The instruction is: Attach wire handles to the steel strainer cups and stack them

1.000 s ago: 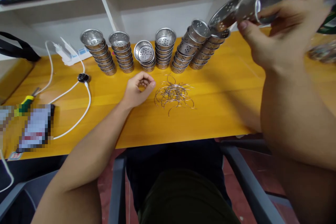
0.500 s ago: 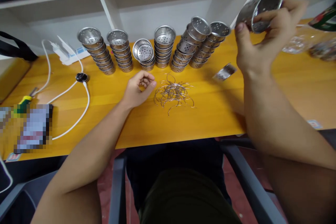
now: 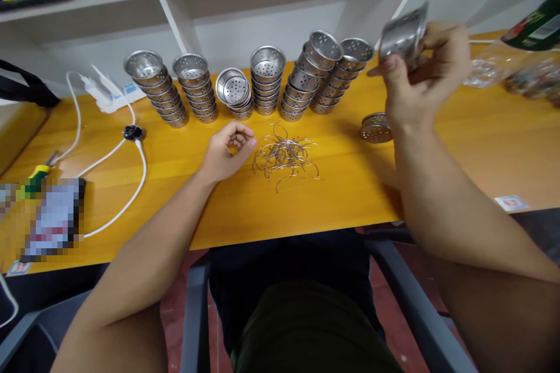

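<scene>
Soft shadows, R hand (image 3: 426,77) blurry w/ edges warped.

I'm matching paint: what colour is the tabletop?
The tabletop is orange-yellow; the head view shows it best.

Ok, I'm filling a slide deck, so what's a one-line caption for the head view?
Right hand raising a perforated metal cup above the table, beside stacked cups.
</scene>
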### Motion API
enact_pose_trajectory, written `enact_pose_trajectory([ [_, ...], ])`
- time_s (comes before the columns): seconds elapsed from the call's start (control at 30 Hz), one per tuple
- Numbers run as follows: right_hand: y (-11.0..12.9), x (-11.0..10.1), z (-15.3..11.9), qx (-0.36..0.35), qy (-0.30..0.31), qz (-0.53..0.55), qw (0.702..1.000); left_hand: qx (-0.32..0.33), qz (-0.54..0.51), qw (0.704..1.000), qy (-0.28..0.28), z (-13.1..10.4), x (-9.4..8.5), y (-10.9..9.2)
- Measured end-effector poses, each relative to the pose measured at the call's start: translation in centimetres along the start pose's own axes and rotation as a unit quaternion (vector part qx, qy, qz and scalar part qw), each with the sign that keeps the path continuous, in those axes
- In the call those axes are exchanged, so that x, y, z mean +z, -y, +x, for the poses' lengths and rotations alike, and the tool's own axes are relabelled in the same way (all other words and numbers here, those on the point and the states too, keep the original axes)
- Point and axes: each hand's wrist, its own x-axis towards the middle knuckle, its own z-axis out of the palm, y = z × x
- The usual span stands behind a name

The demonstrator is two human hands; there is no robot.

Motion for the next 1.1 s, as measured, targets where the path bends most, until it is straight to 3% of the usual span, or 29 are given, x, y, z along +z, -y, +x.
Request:
enact_pose_trajectory([
  [0.07, 2.3, 0.3, -1.8, -0.059, -0.022, 0.078, 0.995, 0.011, 0.004, 1.000, -0.002, -0.2, 0.2, 0.0],
  [0.1, 3.8, 0.4, -3.0, -0.082, 0.022, 0.084, 0.993, 0.017, 0.004, 1.000, -0.005, -0.3, 0.4, 0.0],
  [0.2, 8.3, 1.1, -6.8, -0.102, 0.286, 0.063, 0.951, 0.046, -0.008, 0.999, 0.010, -0.6, 1.2, 0.2],
  [0.27, 10.8, 1.9, -9.1, -0.126, 0.371, 0.076, 0.917, 0.062, -0.011, 0.997, 0.051, -0.7, 1.5, 0.6],
  [0.37, 12.4, 3.4, -11.1, -0.137, 0.428, 0.038, 0.892, 0.064, 0.014, 0.991, 0.120, -0.6, 1.4, 1.5],
  [0.47, 12.3, 4.1, -11.4, -0.149, 0.433, 0.007, 0.889, 0.065, 0.054, 0.985, 0.150, -0.4, 1.1, 2.2],
  [0.57, 11.7, 4.2, -11.3, -0.146, 0.392, 0.061, 0.906, 0.068, 0.099, 0.985, 0.124, -0.2, 0.9, 2.3],
  [0.63, 11.4, 4.3, -11.5, -0.105, 0.368, 0.139, 0.913, 0.068, 0.127, 0.983, 0.115, -0.2, 0.9, 2.1],
  [0.77, 11.0, 4.6, -12.1, -0.006, 0.369, 0.257, 0.893, 0.062, 0.130, 0.980, 0.138, -0.4, 1.5, 1.3],
  [0.97, 11.2, 4.4, -12.2, -0.015, 0.366, 0.222, 0.904, -0.004, 0.126, 0.985, 0.117, -0.6, 2.8, -0.4],
  [1.1, 11.2, 4.7, -12.2, 0.024, 0.379, 0.257, 0.889, -0.022, 0.103, 0.987, 0.121, -0.6, 3.0, -0.4],
])
